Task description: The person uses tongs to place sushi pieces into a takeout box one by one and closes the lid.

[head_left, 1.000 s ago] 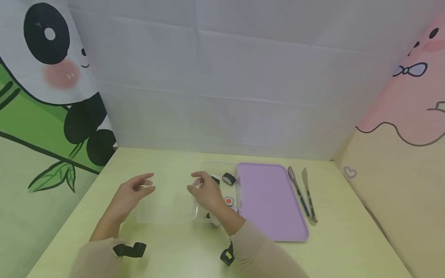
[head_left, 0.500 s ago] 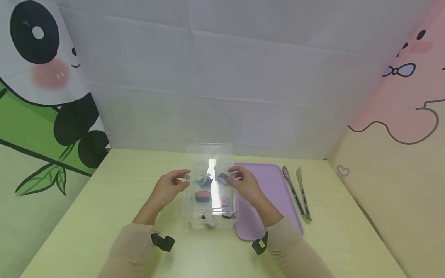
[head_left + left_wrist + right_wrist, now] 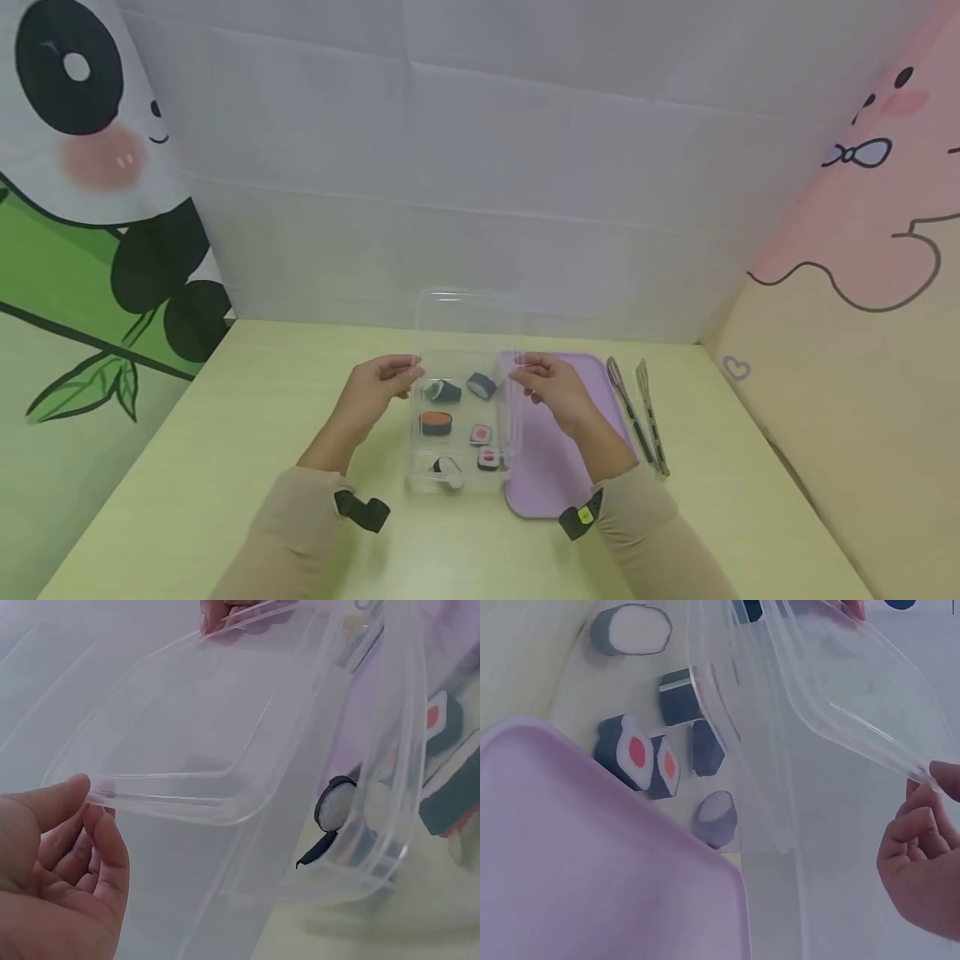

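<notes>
Both hands pinch the clear lid [image 3: 465,329] by opposite edges, left hand [image 3: 378,392] and right hand [image 3: 551,392], holding it raised and tilted above the clear box [image 3: 461,479] of toy sushi pieces [image 3: 436,423]. Purple tray [image 3: 562,467] lies just right of that box on the table [image 3: 225,433], tongs [image 3: 637,417] beyond it.

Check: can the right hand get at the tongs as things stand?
Probably not yet. The right hand pinches the clear lid along with the left hand, so it is occupied. The tongs lie uncovered just beyond the purple tray, with nothing blocking the way.
</notes>
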Motion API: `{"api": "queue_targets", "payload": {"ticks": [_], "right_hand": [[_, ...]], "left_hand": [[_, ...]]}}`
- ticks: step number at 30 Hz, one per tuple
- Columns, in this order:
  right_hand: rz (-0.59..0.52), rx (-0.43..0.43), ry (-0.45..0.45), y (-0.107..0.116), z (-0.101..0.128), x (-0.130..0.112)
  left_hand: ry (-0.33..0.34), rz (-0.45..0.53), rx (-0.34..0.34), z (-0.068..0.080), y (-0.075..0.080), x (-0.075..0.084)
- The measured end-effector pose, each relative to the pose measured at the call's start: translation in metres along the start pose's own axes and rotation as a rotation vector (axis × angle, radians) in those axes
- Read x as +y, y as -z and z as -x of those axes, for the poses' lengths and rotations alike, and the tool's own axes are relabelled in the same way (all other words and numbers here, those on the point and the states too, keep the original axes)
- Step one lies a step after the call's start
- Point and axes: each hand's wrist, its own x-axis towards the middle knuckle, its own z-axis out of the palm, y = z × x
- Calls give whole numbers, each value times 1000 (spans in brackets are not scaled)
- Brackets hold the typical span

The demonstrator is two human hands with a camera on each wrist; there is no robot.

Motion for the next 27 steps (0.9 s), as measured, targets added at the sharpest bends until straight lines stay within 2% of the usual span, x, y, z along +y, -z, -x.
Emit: {"api": "queue_targets", "payload": {"ticks": [9, 18, 23, 27], "right_hand": [[-203, -157, 17, 14, 7, -6], [-232, -214, 84, 22, 14, -11], [-278, -265, 130, 26, 16, -14], [-307, -282, 130, 27, 16, -12]], "left_hand": [[-35, 51, -13, 7, 2, 13], [-55, 56, -1, 14, 3, 20], [-95, 76, -19, 17, 5, 21], [-99, 73, -36, 21, 7, 21]]}}
